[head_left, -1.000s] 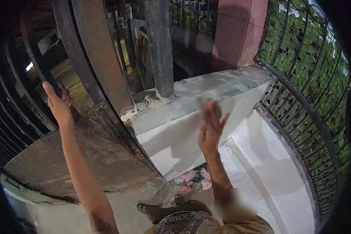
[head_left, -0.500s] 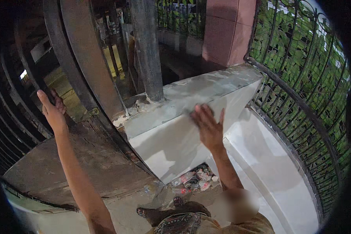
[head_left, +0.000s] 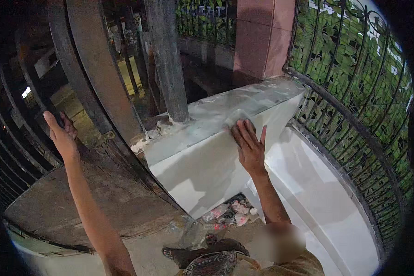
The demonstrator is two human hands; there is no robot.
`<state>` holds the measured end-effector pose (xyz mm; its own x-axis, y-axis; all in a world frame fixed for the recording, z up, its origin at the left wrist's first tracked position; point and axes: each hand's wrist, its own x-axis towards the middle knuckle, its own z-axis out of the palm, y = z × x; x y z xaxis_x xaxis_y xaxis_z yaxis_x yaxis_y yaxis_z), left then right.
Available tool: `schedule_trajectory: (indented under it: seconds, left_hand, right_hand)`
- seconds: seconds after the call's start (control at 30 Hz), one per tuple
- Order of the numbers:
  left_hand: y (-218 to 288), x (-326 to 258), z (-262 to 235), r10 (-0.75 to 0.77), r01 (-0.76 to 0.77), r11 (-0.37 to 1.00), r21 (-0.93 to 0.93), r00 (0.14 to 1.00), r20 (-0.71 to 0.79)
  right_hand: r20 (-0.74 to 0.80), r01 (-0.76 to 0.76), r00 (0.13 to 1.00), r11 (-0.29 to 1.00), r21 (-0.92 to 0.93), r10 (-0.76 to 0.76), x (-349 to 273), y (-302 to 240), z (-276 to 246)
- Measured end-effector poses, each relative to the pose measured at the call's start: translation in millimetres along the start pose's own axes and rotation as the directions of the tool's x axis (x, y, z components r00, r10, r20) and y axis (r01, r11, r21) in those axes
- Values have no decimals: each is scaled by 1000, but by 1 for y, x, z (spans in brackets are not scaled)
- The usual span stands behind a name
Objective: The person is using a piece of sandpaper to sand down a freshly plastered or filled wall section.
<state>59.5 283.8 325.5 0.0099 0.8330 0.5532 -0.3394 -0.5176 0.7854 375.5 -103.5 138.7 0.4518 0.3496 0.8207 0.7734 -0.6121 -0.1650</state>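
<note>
At the left, my left hand closes around a dark upright metal bar of the gate, its thumb on one side and curled fingers on the other. My right hand is at the front edge of a low wall's grey, smeared ledge. Its fingers lie close together over a thin pale sheet, with the thumb held apart. Only the sheet's far part shows beyond the fingertips; its kind is unclear. Below the ledge is the wall's white face, crossed by shadow.
A grey round post rises from the ledge beside broken plaster. Farther back stands a pink pillar. A black iron fence with leaves behind it curves along the right. Rubbish lies in the corner near my feet.
My right hand has shifted slightly up and in over the ledge edge, less blurred now, and the pale sheet shows beneath it. My left hand stays on the bar. The view has shifted slightly.
</note>
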Motion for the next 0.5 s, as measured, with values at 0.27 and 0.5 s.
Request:
schedule_trajectory:
  seconds: [0.27, 0.5]
  left_hand:
    - [0, 3, -6, -4, 2, 1000, 26, 999, 49]
    - [0, 3, -4, 51, -51, 998, -27, 999, 12]
  right_hand:
    - [53, 193, 980, 981, 0, -193, 13, -3, -17]
    - [76, 201, 976, 978, 55, -205, 15, -8, -26]
